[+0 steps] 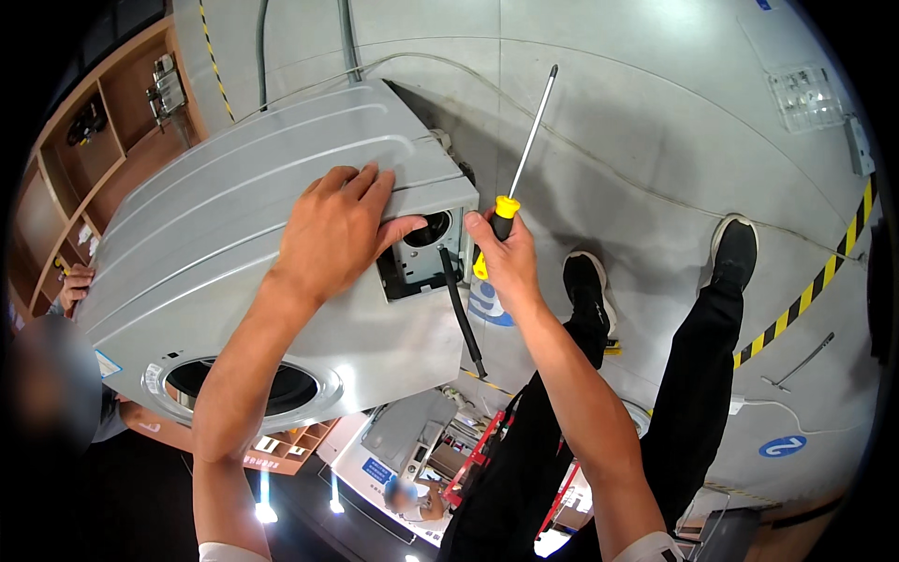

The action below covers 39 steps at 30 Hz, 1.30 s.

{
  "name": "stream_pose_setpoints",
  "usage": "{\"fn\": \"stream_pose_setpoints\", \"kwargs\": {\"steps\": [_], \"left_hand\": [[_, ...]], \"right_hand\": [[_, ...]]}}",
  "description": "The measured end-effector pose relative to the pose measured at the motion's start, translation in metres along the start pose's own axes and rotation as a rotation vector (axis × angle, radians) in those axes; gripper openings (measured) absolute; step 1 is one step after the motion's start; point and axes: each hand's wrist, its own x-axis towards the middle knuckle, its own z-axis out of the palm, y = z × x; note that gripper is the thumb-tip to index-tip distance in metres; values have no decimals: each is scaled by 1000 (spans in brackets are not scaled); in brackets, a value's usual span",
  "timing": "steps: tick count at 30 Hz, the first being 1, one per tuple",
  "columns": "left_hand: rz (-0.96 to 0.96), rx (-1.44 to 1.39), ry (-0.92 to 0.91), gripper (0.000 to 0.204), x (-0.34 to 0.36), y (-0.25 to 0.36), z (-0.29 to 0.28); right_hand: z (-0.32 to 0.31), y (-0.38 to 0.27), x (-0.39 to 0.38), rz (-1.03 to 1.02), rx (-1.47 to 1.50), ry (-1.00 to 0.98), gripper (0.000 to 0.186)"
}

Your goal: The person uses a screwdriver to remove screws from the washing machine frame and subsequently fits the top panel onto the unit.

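Note:
A grey washing machine cabinet (328,281) stands tilted in front of me, with a round door opening (290,389) in its front. Resting across the edge between two panels is my left hand (342,220), its fingers spread and its thumb beside a rectangular cut-out (398,272). A black hose (461,318) hangs out of that cut-out. My right hand (506,258) is closed round the yellow and black handle of a screwdriver (534,136), next to the cabinet's corner. The screwdriver's long shaft points up and away, its tip touching nothing.
Another person's hand (77,286) touches the cabinet's far left end. Wooden shelving (94,159) stands behind it. A thin cable (599,169) crosses the grey floor. A clear organizer box (803,98) and a T-shaped tool (801,363) lie to the right, near striped tape (805,295).

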Motion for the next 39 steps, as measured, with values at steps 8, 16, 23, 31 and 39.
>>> {"fn": "stream_pose_setpoints", "kwargs": {"steps": [8, 16, 23, 31, 39], "left_hand": [[76, 6, -10, 50, -1, 0, -1], [128, 53, -23, 48, 2, -6, 3], [119, 28, -8, 48, 5, -8, 8], [130, 56, 6, 47, 6, -8, 7], [138, 61, 4, 46, 6, -9, 7]], "right_hand": [[-2, -6, -2, 18, 93, -54, 33], [-4, -1, 4, 39, 110, -78, 35], [-3, -2, 8, 49, 138, -65, 29], [-1, 1, 9, 37, 98, -37, 35], [2, 4, 8, 28, 135, -36, 34]]}}
